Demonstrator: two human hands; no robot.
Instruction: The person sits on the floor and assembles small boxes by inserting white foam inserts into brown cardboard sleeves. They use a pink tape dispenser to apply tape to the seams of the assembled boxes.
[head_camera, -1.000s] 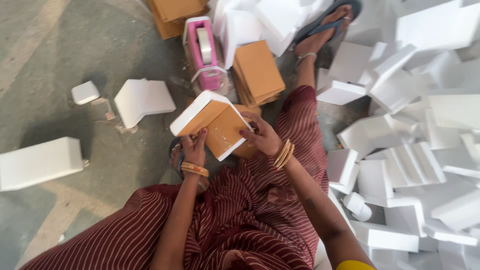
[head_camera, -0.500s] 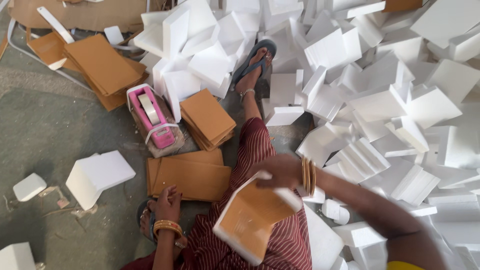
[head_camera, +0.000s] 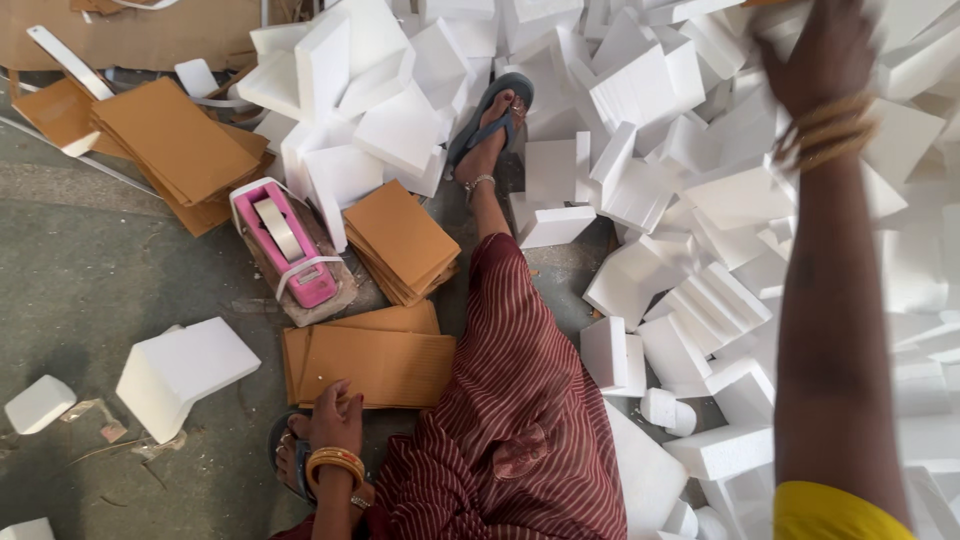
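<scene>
My left hand (head_camera: 335, 415), with orange bangles at the wrist, rests flat on the near edge of a low stack of brown cardboard sheets (head_camera: 375, 360) on the floor, next to my sandalled foot. My right hand (head_camera: 822, 50) is stretched far out to the upper right, over a big pile of white foam blocks (head_camera: 700, 220). It is blurred and cut by the frame's top edge, so what it holds is unclear. A sliver of brown cardboard (head_camera: 770, 3) shows just beside it. My striped maroon skirt (head_camera: 520, 400) covers my outstretched leg.
A pink tape dispenser (head_camera: 285, 240) stands on the floor left of my leg. More cardboard stacks lie beyond it (head_camera: 400, 240) and at the far left (head_camera: 170, 140). A loose foam block (head_camera: 180, 370) and a small one (head_camera: 40, 402) lie on the grey floor.
The cardboard-covered foam block went from both hands to my right hand alone. That hand has now swung up and right over the foam pile, and the block is no longer visible. My left hand dropped onto the cardboard stack.
</scene>
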